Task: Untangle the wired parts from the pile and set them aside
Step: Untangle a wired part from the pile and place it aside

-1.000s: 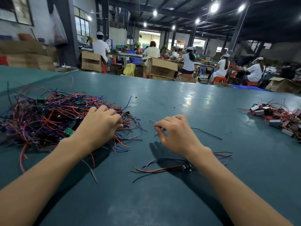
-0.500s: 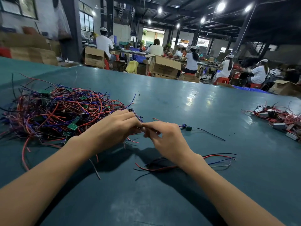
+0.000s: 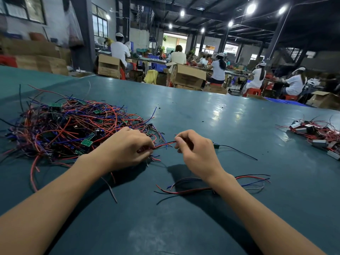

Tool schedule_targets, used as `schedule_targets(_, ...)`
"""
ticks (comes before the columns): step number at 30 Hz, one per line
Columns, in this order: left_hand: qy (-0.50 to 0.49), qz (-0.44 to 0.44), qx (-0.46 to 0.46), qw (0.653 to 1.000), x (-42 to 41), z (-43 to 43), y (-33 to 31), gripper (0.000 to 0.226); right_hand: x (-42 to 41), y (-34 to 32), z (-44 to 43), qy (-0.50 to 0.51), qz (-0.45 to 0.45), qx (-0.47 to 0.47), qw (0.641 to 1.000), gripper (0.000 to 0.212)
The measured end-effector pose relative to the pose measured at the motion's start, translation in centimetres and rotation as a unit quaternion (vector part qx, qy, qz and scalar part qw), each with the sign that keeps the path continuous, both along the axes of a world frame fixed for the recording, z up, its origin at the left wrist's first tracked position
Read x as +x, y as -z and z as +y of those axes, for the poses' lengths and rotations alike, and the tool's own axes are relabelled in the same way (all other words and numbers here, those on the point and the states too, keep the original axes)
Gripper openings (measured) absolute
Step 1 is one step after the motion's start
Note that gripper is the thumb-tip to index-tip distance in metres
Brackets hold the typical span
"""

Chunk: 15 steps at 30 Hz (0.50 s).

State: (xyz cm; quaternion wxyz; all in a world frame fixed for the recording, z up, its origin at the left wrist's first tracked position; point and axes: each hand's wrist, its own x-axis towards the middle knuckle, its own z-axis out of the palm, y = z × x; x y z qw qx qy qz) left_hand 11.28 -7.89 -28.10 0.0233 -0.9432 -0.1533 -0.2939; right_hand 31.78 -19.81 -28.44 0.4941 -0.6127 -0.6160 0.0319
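A tangled pile point(image 3: 70, 129) of red, blue and black wires with small green circuit boards lies at the left of the teal table point(image 3: 211, 122). My left hand point(image 3: 127, 149) rests at the pile's right edge and pinches a bundle of red and black wires point(image 3: 164, 144). My right hand point(image 3: 197, 153) pinches the other end of that bundle, a short gap away. A small green part with a black lead point(image 3: 231, 149) lies just right of my right hand. A separated wired part point(image 3: 207, 187) lies under my right wrist.
A second heap of wired parts with grey boxes point(image 3: 316, 135) sits at the table's right edge. Loose wire ends point(image 3: 110, 188) stray near my left forearm. Beyond the table's far edge stand cardboard boxes point(image 3: 187, 76) and seated workers.
My hands came together at the pile's right edge, then drew slightly apart, stretching a red and black wire bundle between them. The camera view shifted a little.
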Motion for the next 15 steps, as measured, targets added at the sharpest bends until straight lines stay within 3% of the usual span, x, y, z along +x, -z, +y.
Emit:
schedule_targets(6,-0.011,-0.033,0.059,0.998,0.5,-0.3,0.2,0.007,-0.9,-0.6,-0.3,-0.08,0.098,-0.057,0.99,0.016)
schedule_targets(11,-0.006,-0.011,0.008,1.0,0.2,0.5,0.4,0.022,-0.6,-0.4,0.1,-0.046,0.112,-0.078,0.99,0.013)
schedule_targets(15,-0.022,0.012,-0.046,0.999,-0.5,1.3,0.4,0.03,-0.1,-0.7,0.1,0.004,0.133,-0.047,0.99,0.026)
